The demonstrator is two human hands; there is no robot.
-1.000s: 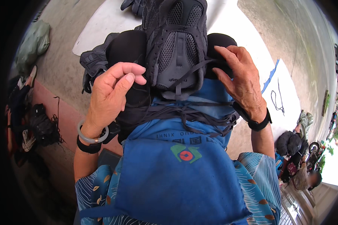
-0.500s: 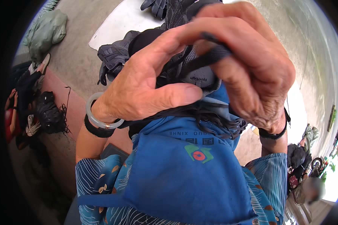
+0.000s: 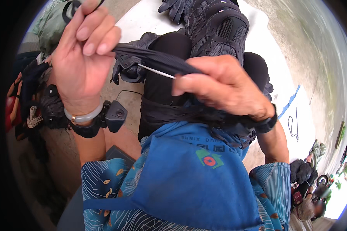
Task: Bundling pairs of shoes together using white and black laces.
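A bundle of black shoelaces (image 3: 154, 56) stretches between my hands above my lap. My left hand (image 3: 85, 57) is raised at the upper left, its fingers curled on one end of the laces, with a loop standing above the fingertips. My right hand (image 3: 223, 84) grips the other end between thumb and fingers. From its thumb a thin metal rod (image 3: 157, 71) sticks out toward the left; its other end is hidden in the grip. More black laces (image 3: 173, 111) lie across my thighs. Beyond my hands sits a black mesh shoe (image 3: 223, 32).
More dark shoes (image 3: 133, 69) rest on a white sheet (image 3: 273, 42) by my knees. A blue strip (image 3: 290, 101) and a loose black lace (image 3: 293, 129) lie on the right. A blue apron (image 3: 192, 184) covers my lap. At the left are a green sack (image 3: 54, 29) and another person (image 3: 13, 107).
My left hand has moved up and left, drawing the laces out straight. My right hand has come lower, and the metal rod now shows in it. The shoe beyond is more exposed.
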